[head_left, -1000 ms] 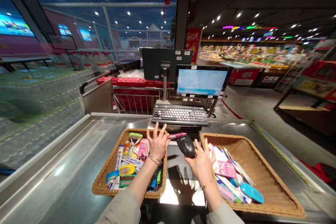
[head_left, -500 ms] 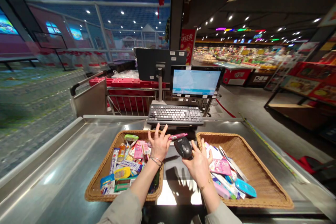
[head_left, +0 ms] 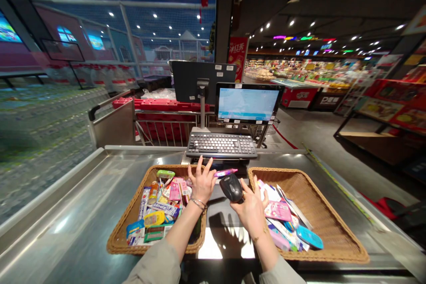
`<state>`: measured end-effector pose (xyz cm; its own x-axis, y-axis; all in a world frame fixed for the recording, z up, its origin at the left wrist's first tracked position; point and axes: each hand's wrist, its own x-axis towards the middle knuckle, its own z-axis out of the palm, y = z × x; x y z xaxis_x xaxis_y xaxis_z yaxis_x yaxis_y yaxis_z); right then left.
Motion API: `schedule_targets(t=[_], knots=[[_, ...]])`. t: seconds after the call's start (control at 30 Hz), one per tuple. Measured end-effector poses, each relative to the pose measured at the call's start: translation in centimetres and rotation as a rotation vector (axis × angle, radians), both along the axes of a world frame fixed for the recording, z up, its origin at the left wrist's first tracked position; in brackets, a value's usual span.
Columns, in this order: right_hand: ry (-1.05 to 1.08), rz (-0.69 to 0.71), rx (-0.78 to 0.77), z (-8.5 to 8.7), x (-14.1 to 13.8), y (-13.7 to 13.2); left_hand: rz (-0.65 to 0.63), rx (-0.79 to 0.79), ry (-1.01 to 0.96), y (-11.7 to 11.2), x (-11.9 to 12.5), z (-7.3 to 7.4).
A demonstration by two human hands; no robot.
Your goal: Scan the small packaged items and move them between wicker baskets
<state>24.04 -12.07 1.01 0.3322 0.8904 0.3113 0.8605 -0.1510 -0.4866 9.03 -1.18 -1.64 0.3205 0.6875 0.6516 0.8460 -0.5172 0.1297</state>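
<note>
My left hand (head_left: 201,183) pinches a small pink pen-like item (head_left: 226,172) between thumb and forefinger, with the other fingers spread upward. It hovers over the right rim of the left wicker basket (head_left: 124,230), which is full of small colourful packets. My right hand (head_left: 251,208) grips a black handheld barcode scanner (head_left: 231,187), with the scanner's head just below the pink item. The right wicker basket (head_left: 333,230) lies beside that hand and holds several flat packets along its left side.
A keyboard (head_left: 221,145) and a lit screen (head_left: 248,104) stand just beyond the baskets on the steel checkout counter (head_left: 83,213). A red shopping cart (head_left: 163,115) sits behind the counter. Shop aisles open to the right.
The view has swung a little to the right since the oldest frame. Both hands keep nearly the same pose, with the pink item and the scanner still close together.
</note>
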Motion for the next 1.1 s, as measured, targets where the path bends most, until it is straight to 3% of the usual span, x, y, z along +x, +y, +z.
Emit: schedule_targets(t=[0.5,1.1], knots=[[-0.048,-0.001,0.029,-0.7,0.7,-0.4,-0.008,0.014,-0.014,0.2,0.7,-0.4],[-0.037,-0.181,0.041,-1.4,4.2,-1.2,-0.086,0.029,-0.010,0.1,3.9,0.5]])
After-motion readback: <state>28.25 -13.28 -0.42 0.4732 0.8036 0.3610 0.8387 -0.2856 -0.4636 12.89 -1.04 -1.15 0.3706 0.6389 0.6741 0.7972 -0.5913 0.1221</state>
